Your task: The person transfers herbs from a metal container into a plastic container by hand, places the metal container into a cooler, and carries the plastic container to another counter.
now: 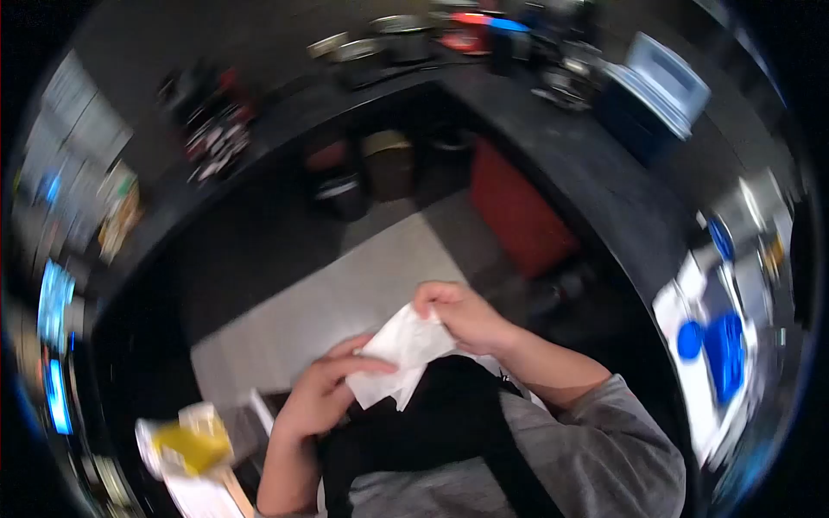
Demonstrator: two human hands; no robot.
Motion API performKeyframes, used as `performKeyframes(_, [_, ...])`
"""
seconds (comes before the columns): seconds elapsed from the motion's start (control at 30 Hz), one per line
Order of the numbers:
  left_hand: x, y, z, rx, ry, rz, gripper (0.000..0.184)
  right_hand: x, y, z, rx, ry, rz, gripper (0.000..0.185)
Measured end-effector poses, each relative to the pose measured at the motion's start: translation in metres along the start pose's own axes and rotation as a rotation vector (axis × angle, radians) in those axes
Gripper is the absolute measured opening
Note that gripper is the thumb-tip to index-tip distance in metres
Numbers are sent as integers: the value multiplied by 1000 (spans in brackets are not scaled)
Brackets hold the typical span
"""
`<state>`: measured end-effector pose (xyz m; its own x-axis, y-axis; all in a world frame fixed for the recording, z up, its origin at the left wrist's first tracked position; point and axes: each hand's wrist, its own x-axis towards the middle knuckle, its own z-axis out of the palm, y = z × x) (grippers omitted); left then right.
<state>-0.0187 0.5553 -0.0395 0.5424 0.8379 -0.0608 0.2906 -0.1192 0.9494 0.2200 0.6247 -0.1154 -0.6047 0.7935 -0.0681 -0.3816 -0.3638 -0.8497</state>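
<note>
A crumpled white sheet, like paper or cloth, (404, 352) is between my two hands, in front of my dark apron. My right hand (459, 316) pinches its upper right corner between curled fingers and thumb. On the other side, my left hand (332, 380) lies against the sheet's left part, its fingers reaching over the front and the thumb partly hidden, so the sheet is gripped there too. Both hands are close together at chest height, and the sheet's lower edge hangs in uneven points.
Dark counter (596, 177) curves around, bearing pots (401, 39) and an open-lidded blue box (648, 95). Blue items (725, 354) lie on white at right. A yellow packet (194, 445) is at lower left. Bins (387, 164) and a red panel (518, 207) stand below the counter.
</note>
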Motion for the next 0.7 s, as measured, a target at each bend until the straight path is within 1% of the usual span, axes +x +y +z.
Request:
performKeyframes(0.03, [20, 5, 5, 7, -116, 45, 38, -6, 1, -12, 20, 76, -11, 16])
performKeyframes(0.1, [51, 1, 16, -96, -127, 38, 32, -23, -3, -28, -148, 261, -27, 15])
performKeyframes(0.13, [61, -23, 12, -168, -149, -12, 29, -25, -1, -31, -129, 377, -76, 15])
performKeyframes(0.17, [71, -53, 4, -241, -162, -79, 26, -25, 6, -31, 24, 396, -9, 12])
performKeyframes(0.2, [86, -68, -5, -67, -185, -162, 23, -26, 13, -29, 188, 393, 46, 9])
performKeyframes(0.23, [105, -80, -2, -56, -277, -140, 23, -30, 20, -30, 207, 472, -4, 9])
performKeyframes(0.3, [134, -109, 7, 210, -186, 107, 21, -26, 34, -27, -608, 640, -245, 11])
performKeyframes(0.33, [159, -111, 16, 217, -228, 139, 19, -38, 11, -24, -816, 726, -162, 19])
performKeyframes(0.37, [183, -106, 20, 281, -311, 227, 30, -36, 24, -45, -975, 806, -321, 24])
performKeyframes(0.43, [218, -113, 37, -151, -377, 134, 47, -38, 14, -44, -849, 983, -251, 24])
performKeyframes(0.47, [228, -109, 47, -154, -421, 147, 47, -43, 10, -43, -848, 1030, -251, 24])
performKeyframes(0.53, [250, -90, 63, -721, -473, -305, 54, -48, -4, -39, -588, 1082, -88, 21])
performKeyframes(0.57, [257, -84, 71, -714, -500, -308, 54, -50, 1, -41, -581, 1109, -93, 21])
performKeyframes(0.63, [268, -80, 88, -589, -782, -361, 51, -56, 29, -55, -609, 1027, -158, 19])
performKeyframes(0.67, [277, -98, 98, -471, -913, -388, 47, -63, 40, -60, -619, 1013, -174, 22])
performKeyframes(0.7, [280, -97, 110, -479, -921, -381, 47, -76, 46, -63, -628, 1020, -169, 22])
